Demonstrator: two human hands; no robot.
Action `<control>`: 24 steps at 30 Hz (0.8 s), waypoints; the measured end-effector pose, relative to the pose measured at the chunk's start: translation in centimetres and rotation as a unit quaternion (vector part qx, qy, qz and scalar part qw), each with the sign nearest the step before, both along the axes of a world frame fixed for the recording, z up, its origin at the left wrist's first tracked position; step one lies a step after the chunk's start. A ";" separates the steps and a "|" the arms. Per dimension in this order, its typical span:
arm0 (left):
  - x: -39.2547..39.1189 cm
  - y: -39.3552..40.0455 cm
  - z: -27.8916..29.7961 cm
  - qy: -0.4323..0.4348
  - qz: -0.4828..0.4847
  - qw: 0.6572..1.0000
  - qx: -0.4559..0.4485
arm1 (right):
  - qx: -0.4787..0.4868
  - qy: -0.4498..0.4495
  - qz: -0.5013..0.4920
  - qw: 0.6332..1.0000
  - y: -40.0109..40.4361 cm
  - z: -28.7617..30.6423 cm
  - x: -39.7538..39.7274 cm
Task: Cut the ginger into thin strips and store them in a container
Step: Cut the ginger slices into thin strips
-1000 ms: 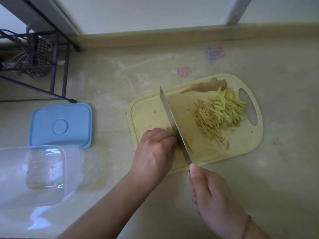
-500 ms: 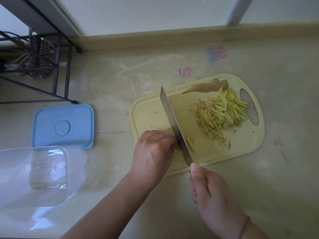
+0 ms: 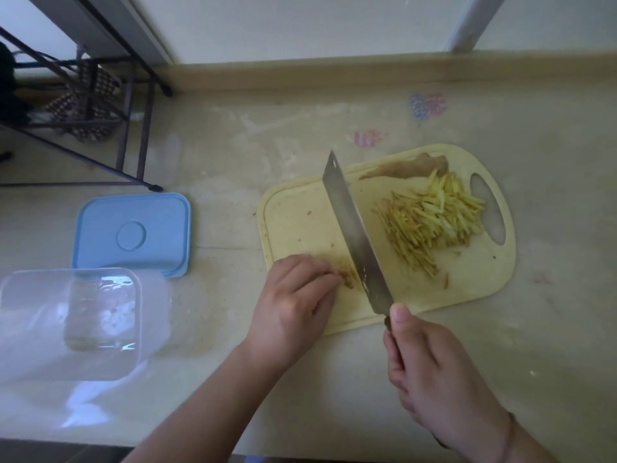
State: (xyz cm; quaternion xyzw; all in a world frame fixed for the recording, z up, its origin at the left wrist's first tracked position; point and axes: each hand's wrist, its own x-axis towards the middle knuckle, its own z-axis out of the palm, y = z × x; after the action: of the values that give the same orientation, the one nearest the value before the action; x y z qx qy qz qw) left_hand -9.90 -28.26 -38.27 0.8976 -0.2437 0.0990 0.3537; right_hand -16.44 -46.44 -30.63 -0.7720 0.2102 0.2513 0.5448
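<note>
Head view: right hand (image 3: 444, 372) grips the knife (image 3: 355, 232); left hand (image 3: 293, 305) fingers curl onto ginger (image 3: 347, 277).

My left hand (image 3: 293, 309) is bare, with no ring or watch on it, and the forearm behind it is bare too, no sleeve showing as far as the frame's lower edge. My right hand (image 3: 434, 372) is also bare; its thumbnail is short and unpainted. Just behind that hand, a thin bracelet (image 3: 505, 439) circles my wrist, dark and slender, its detail too small to make out.
</note>
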 end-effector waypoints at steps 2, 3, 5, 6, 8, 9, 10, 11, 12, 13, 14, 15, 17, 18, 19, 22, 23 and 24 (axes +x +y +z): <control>0.0 -0.2 -0.1 -0.005 -0.014 1.000 0.013 | -0.016 -0.001 0.015 1.000 0.3 -0.3 -0.4; 0.1 -0.3 -0.1 -0.004 -0.016 1.000 0.015 | -0.021 -0.002 0.019 1.000 0.3 -0.3 -0.5; 0.3 -0.5 -0.2 -0.003 -0.017 1.000 0.018 | -0.021 -0.002 0.017 1.000 0.4 -0.3 -0.6; 0.4 -0.6 -0.2 -0.003 -0.016 1.000 0.020 | -0.022 -0.003 0.017 1.000 0.5 -0.4 -0.6; 0.4 -0.7 -0.2 -0.001 -0.014 1.000 0.023 | -0.027 -0.005 0.023 0.999 0.6 -0.6 -0.6; 0.5 -0.7 -0.1 0.001 -0.013 1.000 0.024 | -0.029 -0.006 0.025 0.999 0.6 -0.6 -0.7; 0.5 -0.8 0.0 0.002 -0.013 1.000 0.026 | -0.031 -0.007 0.025 0.999 0.7 -0.7 -0.7; 0.6 -0.8 0.0 0.004 -0.013 0.999 0.030 | -0.033 -0.009 0.026 0.999 0.7 -0.7 -0.8; 0.6 -0.9 0.1 0.005 -0.014 0.999 0.033 | -0.036 -0.011 0.026 0.999 0.7 -0.8 -0.8; 0.7 -0.9 0.1 0.006 -0.015 0.999 0.037 | -0.042 -0.013 0.027 0.999 0.8 -0.8 -0.8; 0.7 -1.0 0.2 0.008 -0.016 0.999 0.040 | -0.046 -0.014 0.028 0.998 0.9 -0.9 -0.8; 0.7 -1.0 0.2 0.011 -0.018 0.999 0.040 | -0.046 -0.012 0.027 0.998 1.1 -0.9 -0.8; 0.8 -1.0 0.1 0.016 -0.025 0.999 0.039 | -0.044 -0.016 0.022 0.999 1.5 -1.1 -0.4; 0.8 -0.9 0.1 0.018 -0.028 0.999 0.038 | -0.045 -0.022 0.020 0.999 1.7 -1.2 -0.2; 0.8 -0.9 0.1 0.018 -0.029 0.999 0.037 | -0.049 -0.028 0.019 0.998 1.9 -1.3 0.1; 0.9 -0.9 0.2 0.018 -0.028 0.999 0.037 | -0.053 -0.038 0.008 0.998 1.9 -1.3 0.3; 0.9 -0.8 0.2 0.019 -0.028 0.999 0.036 | -0.049 -0.038 0.006 0.998 1.7 -1.2 0.2; 1.0 -0.8 0.3 0.020 -0.028 0.999 0.036 | -0.048 -0.038 0.008 0.998 1.6 -1.1 0.0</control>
State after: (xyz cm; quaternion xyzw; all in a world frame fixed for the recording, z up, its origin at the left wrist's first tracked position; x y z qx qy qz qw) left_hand -8.92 -29.05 -38.01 0.9045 -0.2651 0.0624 0.3283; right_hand -16.39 -44.82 -31.69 -0.8077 0.1948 0.2155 0.5130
